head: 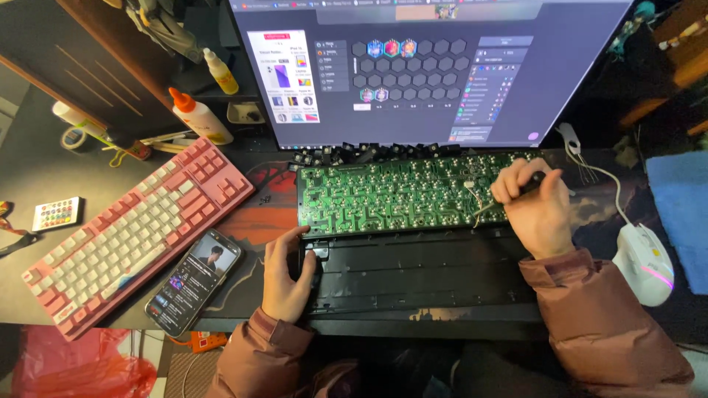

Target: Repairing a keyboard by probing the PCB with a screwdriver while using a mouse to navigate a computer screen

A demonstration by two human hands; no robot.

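A green keyboard circuit board (pixel 398 195) lies solder side up across the desk, over a black keyboard case (pixel 413 276). My left hand (pixel 284 273) rests on the case at the board's lower left corner, fingers curled around a small dark object whose kind I cannot tell. My right hand (pixel 532 210) is closed on a dark pen-like tool (pixel 531 184) held over the board's right end, its thin metal tip touching the board. Loose black key switches (pixel 369 151) lie along the board's far edge.
A pink and white keyboard (pixel 133 232) sits at the left, a lit phone (pixel 193 281) beside it. A large monitor (pixel 435 70) stands behind. A white mouse (pixel 645 262) is at the right. Glue bottles (pixel 195 114) and a small remote (pixel 57 214) lie far left.
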